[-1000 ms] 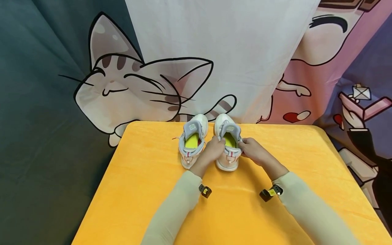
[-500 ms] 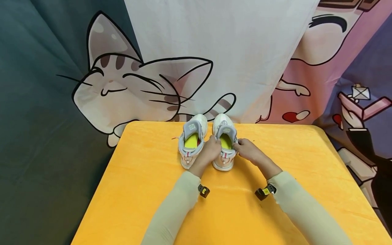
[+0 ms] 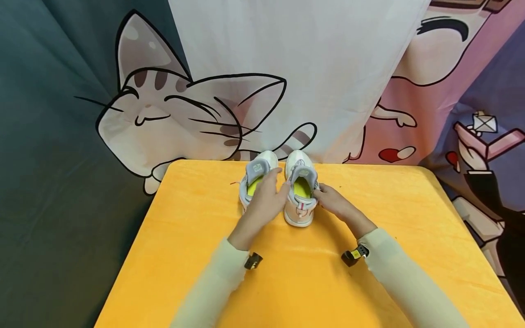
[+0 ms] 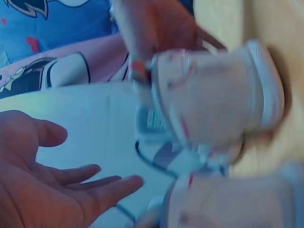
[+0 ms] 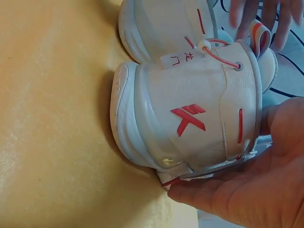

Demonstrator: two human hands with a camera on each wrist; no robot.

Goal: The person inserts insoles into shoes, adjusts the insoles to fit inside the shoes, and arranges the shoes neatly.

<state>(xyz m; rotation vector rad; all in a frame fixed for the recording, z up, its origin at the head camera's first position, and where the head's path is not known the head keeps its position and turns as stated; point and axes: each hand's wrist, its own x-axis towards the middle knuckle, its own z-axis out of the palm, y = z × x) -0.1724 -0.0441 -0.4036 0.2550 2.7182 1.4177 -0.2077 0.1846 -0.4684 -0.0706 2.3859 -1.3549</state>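
Two white sneakers with yellow insoles stand side by side, heels toward me. My right hand (image 3: 335, 200) grips the right sneaker (image 3: 299, 215) at its collar; in the right wrist view the thumb goes inside the opening and the fingers lie along the outside. A red logo (image 5: 190, 118) and red cord show on that sneaker's heel. My left hand (image 3: 265, 200) is open over the left sneaker (image 3: 256, 167), hiding most of its heel half. In the left wrist view the left hand (image 4: 61, 190) has its fingers spread and holds nothing, apart from both heels.
The sneakers stand at the far edge of a yellow-covered table (image 3: 197, 255). Right behind it hangs a cloth backdrop (image 3: 328, 54) with a cartoon cat. Each wrist wears a strap with a small black camera (image 3: 351, 258).
The right sneaker has shifted slightly left, closer to the other one. My left hand has let go of it and moved left, its fingers opening. My right hand keeps its grip.
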